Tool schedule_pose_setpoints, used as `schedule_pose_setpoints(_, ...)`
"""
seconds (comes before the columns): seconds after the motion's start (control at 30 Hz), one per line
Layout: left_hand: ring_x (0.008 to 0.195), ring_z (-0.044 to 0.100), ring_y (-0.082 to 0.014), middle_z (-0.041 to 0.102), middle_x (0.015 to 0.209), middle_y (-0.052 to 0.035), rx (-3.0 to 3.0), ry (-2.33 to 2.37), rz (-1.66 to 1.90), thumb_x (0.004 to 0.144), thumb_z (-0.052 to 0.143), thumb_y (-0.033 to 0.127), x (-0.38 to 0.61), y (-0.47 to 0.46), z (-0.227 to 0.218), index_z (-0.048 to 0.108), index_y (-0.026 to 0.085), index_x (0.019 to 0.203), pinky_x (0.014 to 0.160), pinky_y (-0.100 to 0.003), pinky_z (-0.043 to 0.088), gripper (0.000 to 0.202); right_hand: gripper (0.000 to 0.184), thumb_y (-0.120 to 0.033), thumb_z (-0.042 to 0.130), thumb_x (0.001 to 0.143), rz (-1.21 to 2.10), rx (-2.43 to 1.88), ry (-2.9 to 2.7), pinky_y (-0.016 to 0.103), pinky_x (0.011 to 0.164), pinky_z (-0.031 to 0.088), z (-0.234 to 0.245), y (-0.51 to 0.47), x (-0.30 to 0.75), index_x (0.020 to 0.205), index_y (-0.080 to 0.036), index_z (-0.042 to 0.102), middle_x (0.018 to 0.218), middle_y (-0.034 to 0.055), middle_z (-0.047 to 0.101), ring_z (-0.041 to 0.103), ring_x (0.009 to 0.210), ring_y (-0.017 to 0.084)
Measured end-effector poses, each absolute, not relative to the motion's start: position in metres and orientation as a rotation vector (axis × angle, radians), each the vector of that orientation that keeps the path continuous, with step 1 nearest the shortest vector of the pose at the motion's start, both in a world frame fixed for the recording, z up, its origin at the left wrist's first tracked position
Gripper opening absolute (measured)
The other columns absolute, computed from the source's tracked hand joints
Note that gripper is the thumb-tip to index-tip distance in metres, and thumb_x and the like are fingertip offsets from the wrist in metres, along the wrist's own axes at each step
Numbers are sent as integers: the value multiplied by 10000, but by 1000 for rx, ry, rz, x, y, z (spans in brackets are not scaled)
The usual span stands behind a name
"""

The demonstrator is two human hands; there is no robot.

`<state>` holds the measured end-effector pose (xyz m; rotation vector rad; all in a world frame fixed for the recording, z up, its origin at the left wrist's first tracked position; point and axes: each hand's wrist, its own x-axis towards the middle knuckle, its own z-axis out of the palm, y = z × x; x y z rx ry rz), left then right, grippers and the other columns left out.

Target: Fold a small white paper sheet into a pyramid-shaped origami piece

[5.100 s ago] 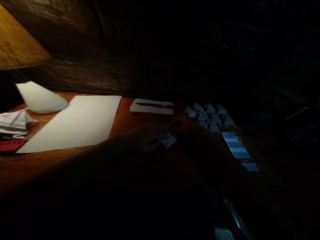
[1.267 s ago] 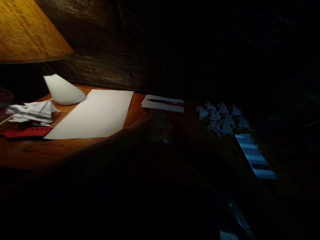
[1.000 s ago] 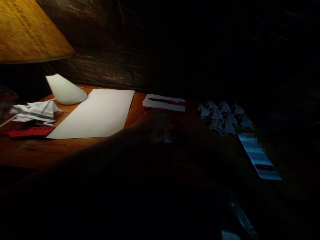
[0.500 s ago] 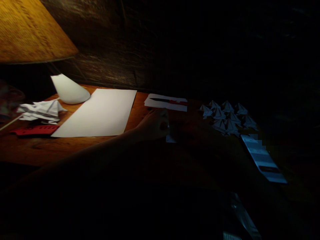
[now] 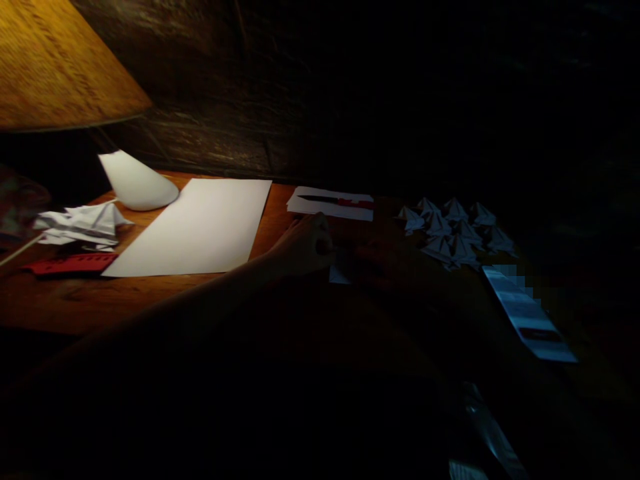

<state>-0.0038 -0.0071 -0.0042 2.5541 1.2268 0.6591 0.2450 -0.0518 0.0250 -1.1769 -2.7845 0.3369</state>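
Observation:
The scene is very dark. My left hand point(image 5: 303, 245) rests on the wooden table point(image 5: 150, 300) with its fingers curled onto a small piece of white paper point(image 5: 339, 274). My right hand point(image 5: 385, 263) lies in deep shadow just right of that paper, touching it; its fingers are too dark to read. A cluster of several small folded white paper pieces point(image 5: 455, 230) lies to the right of my hands. A large white sheet point(image 5: 195, 227) lies to the left of my left hand.
A lampshade point(image 5: 55, 67) hangs at the upper left over a curled white paper point(image 5: 135, 183). Crumpled paper point(image 5: 83, 223) and a red ruler point(image 5: 70, 265) lie at the far left. A knife on paper point(image 5: 333, 202) sits behind my hands. A printed strip point(image 5: 530, 313) lies at the right.
The view has shifted slightly, so things sit further right in the picture. My hands have stayed together on the small paper, and less of it shows than five seconds ago.

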Motion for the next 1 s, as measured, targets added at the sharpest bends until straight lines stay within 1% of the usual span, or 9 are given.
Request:
schedule_pose_setpoints(0.07, 912, 575, -214, 586, 988, -62, 2565, 1211, 667, 777, 716, 233, -4, -6, -5, 700, 180, 734, 809, -399, 490, 71, 340, -300, 689, 942, 369, -1156, -2778, 394, 838, 504, 24, -51, 246, 1269, -205, 688, 1238, 149, 690, 675, 1022, 291)
schedule_pose_setpoints(0.2, 898, 576, -216, 587, 994, -71, 2553, 1209, 699, 792, 706, 224, -3, -7, -6, 707, 177, 743, 786, -398, 490, 67, 205, -299, 685, 951, 421, -1096, -2773, 380, 854, 507, 20, -48, 249, 1127, -224, 759, 1251, 126, 687, 682, 1026, 269)
schedule_pose_setpoints(0.37, 873, 568, -203, 592, 978, -58, 2513, 1253, 683, 776, 704, 215, 0, -8, -7, 693, 174, 714, 774, -385, 495, 75, 151, -274, 679, 956, 442, -1047, -2797, 370, 839, 509, 21, -45, 250, 1052, -218, 781, 1172, 117, 712, 690, 981, 248)
schedule_pose_setpoints(0.47, 844, 566, -194, 591, 941, -52, 2487, 1282, 680, 768, 699, 202, 3, -8, -8, 690, 176, 723, 757, -372, 499, 53, 125, -246, 666, 956, 379, -943, -2824, 418, 894, 518, 22, -44, 249, 996, -208, 778, 1181, 120, 733, 669, 1072, 280)
schedule_pose_setpoints(0.57, 840, 557, -198, 591, 919, -48, 2483, 1312, 653, 761, 701, 209, 5, -10, -8, 686, 182, 733, 742, -364, 501, 41, 131, -213, 668, 945, 346, -864, -2815, 475, 992, 508, 20, -43, 249, 1005, -219, 784, 1283, 112, 725, 627, 1203, 298)
schedule_pose_setpoints(0.7, 876, 546, -219, 567, 911, -51, 2527, 1364, 615, 787, 701, 245, 6, -10, -9, 673, 183, 705, 775, -401, 504, 106, 143, -211, 702, 915, 320, -845, -2781, 519, 1056, 481, 16, -42, 250, 1028, -227, 788, 1380, 116, 689, 580, 1301, 318)
schedule_pose_setpoints(0.77, 892, 542, -226, 559, 911, -51, 2537, 1352, 602, 791, 698, 237, 5, -8, -9, 674, 184, 707, 797, -420, 506, 102, 151, -194, 692, 912, 345, -857, -2783, 501, 1021, 497, 17, -43, 250, 1037, -218, 772, 1318, 124, 711, 602, 1264, 319)
schedule_pose_setpoints(0.87, 888, 537, -220, 554, 918, -51, 2501, 1330, 622, 797, 684, 216, 3, -4, -11, 656, 181, 698, 819, -432, 510, 108, 142, -193, 680, 916, 410, -931, -2787, 430, 927, 522, 21, -44, 248, 1042, -208, 745, 1188, 117, 734, 669, 1104, 287)
schedule_pose_setpoints(1.0, 861, 542, -205, 552, 934, -49, 2439, 1318, 619, 779, 692, 205, 1, -1, -13, 644, 177, 711, 808, -421, 513, 88, 175, -230, 652, 949, 407, -998, -2796, 393, 897, 520, 23, -47, 247, 1106, -207, 726, 1244, 126, 713, 686, 1060, 266)
